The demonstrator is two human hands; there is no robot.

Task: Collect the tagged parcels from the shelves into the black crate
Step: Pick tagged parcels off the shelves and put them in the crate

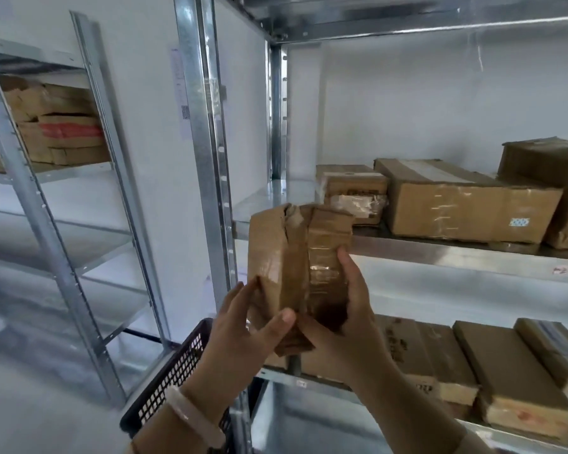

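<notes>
A taped brown parcel (294, 253) is held upright in the air in front of the metal shelf (440, 257), not touching it. It is clamped from both sides. The left grip (243, 326) is curled round its lower left corner, with the thumb laid across the front. The right grip (345, 306) is wrapped round its lower right side, with the thumb pressed on the taped face. The black crate (174, 365) is seen below, under the left forearm, beside the shelf upright. Other cardboard boxes (466, 204) are laid on the shelf behind.
</notes>
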